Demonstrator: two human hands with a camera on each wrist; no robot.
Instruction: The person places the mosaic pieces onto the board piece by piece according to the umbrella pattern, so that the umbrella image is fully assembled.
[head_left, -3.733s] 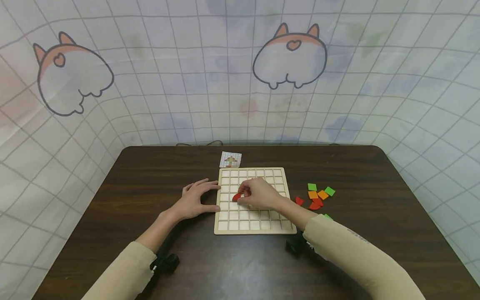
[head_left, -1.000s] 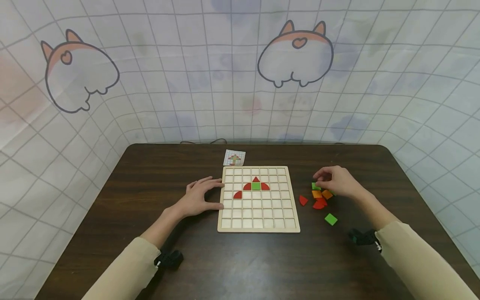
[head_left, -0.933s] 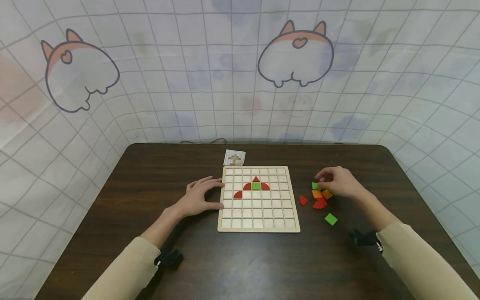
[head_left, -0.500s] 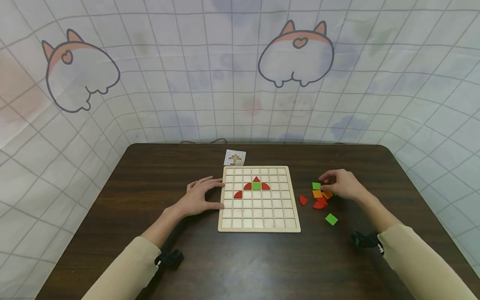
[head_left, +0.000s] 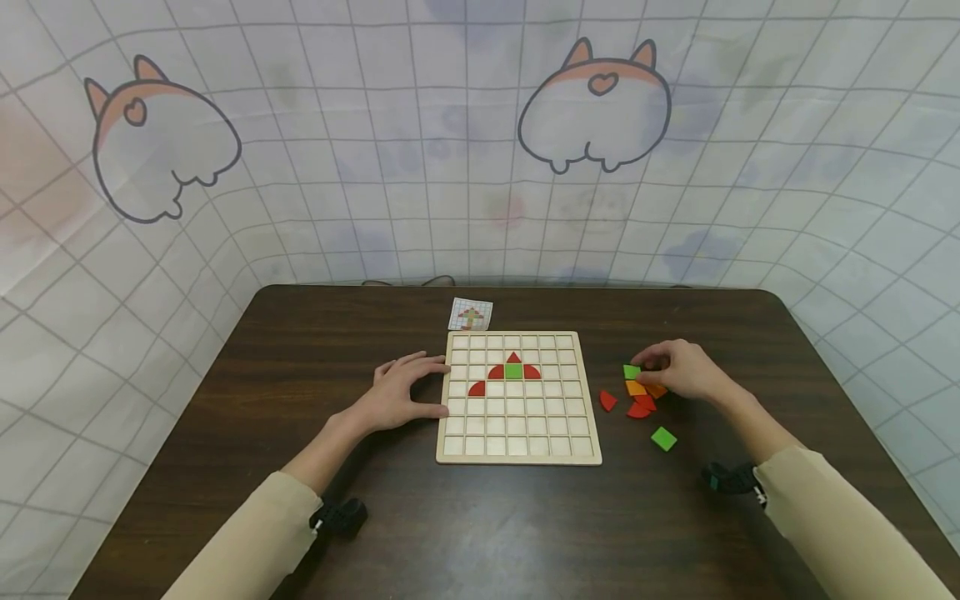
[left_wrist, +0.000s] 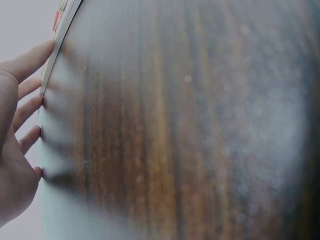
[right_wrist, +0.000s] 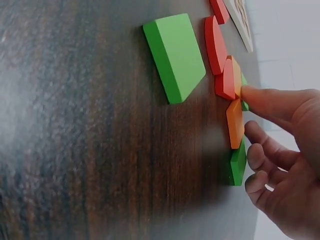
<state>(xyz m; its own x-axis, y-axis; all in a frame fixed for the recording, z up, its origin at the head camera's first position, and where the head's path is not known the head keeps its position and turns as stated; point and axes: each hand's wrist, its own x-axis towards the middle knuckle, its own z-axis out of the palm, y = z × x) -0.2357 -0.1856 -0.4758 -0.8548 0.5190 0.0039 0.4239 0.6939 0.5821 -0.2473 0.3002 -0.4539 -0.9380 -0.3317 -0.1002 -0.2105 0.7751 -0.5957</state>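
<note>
In the head view, a pale wooden grid board (head_left: 517,427) lies flat on the table, bearing a red triangle (head_left: 513,358), a green square (head_left: 513,372) and several red quarter-circle tiles. My left hand (head_left: 392,400) rests at the board's left edge, thumb and fingers spread along the frame. To the board's right, my right hand (head_left: 684,371) reaches over loose tiles, pinching a green square tile (head_left: 631,372) between thumb and index finger. In the right wrist view the thumb hides most of that tile; the other fingers curl beside an orange tile (right_wrist: 235,125).
Loose red tiles (head_left: 640,406) lie just below the orange square (head_left: 635,388), with another red tile (head_left: 607,401) nearer the board. A separate green square (head_left: 663,439) lies closer to me. Behind the board is a small pattern card (head_left: 471,314).
A red quarter-circle tile carried by my right hand earlier is on the board. The right hand moved right to the loose tiles and now closes on a green square. My left hand stayed at the board.
</note>
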